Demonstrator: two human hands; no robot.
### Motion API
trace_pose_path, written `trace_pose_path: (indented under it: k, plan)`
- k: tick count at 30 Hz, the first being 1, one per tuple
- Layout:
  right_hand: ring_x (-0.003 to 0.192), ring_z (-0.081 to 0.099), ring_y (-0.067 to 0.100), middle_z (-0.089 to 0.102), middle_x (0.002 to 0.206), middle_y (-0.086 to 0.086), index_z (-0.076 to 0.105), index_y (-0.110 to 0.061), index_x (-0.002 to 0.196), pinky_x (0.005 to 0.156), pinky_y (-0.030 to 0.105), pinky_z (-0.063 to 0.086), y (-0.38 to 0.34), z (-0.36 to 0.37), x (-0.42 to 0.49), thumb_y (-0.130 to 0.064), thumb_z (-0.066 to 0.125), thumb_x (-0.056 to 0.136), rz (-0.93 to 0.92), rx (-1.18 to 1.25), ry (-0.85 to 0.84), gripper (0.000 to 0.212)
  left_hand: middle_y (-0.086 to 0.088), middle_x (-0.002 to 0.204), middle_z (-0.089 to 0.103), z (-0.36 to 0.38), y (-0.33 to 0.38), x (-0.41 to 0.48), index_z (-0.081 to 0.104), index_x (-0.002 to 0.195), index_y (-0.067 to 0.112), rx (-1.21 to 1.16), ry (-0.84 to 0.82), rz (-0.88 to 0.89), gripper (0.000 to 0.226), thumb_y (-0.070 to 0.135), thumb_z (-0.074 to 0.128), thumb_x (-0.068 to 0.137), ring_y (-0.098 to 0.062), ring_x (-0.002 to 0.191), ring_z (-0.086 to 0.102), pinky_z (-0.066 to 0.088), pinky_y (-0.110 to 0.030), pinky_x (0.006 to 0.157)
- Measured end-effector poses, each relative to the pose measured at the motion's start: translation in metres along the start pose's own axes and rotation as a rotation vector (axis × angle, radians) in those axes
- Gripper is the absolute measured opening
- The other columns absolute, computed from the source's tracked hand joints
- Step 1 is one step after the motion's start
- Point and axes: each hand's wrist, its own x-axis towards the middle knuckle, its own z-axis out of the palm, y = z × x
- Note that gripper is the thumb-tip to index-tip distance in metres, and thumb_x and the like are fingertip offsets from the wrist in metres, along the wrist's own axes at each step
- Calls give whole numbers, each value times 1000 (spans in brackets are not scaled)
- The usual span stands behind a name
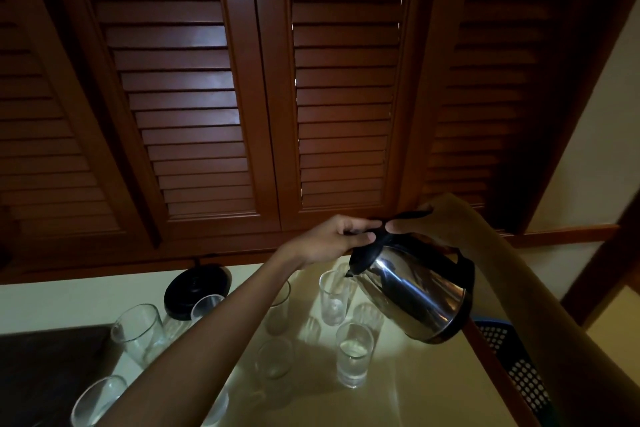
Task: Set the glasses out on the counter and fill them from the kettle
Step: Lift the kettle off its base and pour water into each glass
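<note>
A steel kettle (415,291) with a black lid and handle is tilted left, its spout over a tall clear glass (333,298) on the pale counter (415,392). My right hand (426,222) grips the black handle at the top. My left hand (332,236) pinches the black lid near the spout. In front of that glass stands a shorter glass (354,354) holding water. Several more clear glasses stand to the left, one (275,362) beside my left forearm and one (138,333) at the far left.
The kettle's black base (194,284) sits at the back left of the counter. Dark wooden louvred shutters (242,97) rise behind it. A blue perforated basket (516,367) lies past the counter's right edge. A dark surface (45,367) adjoins the counter on the left.
</note>
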Motion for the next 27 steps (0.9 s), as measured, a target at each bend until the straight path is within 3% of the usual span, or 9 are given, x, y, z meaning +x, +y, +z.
trace_pose_path:
  k: [10, 14, 18, 23, 27]
  plan:
    - [61, 64, 19, 71, 66, 5, 71, -16, 66, 59, 25, 44, 0, 0, 3, -53, 87, 66, -16, 0, -7, 40, -11, 143, 62, -1, 0, 0, 47, 151, 8, -13, 10, 1, 46, 14, 53, 106, -19, 134, 58, 46, -28, 111]
    - [69, 69, 26, 76, 80, 15, 73, -12, 72, 65, 30, 48, 0, 0, 5, -54, 87, 65, -8, -2, -7, 44, -9, 142, 63, -1, 2, -1, 48, 151, 11, -23, 4, -3, 46, 17, 54, 106, -18, 134, 58, 45, -32, 113]
    - [70, 69, 27, 76, 80, 14, 75, -11, 76, 63, 28, 47, 0, -1, 6, -55, 86, 66, -6, -4, -6, 47, -8, 143, 62, -2, 7, -2, 48, 151, 10, 0, 20, 4, 46, 17, 53, 106, -13, 133, 58, 47, -21, 106]
    - [62, 60, 20, 71, 71, 11, 70, -16, 69, 59, 27, 43, -1, -1, 6, -56, 86, 66, -3, 0, -9, 43, 11, 131, 63, -1, 10, -4, 48, 150, 9, -11, 26, 2, 45, 15, 52, 106, 5, 108, 64, 50, -16, 94]
    - [66, 63, 23, 75, 78, 17, 72, -15, 68, 64, 30, 46, 1, -1, 7, -54, 88, 65, -11, 18, -8, 42, -9, 141, 64, -2, 7, -3, 48, 150, 7, -9, 22, 17, 45, 14, 52, 106, -7, 122, 61, 49, -17, 98]
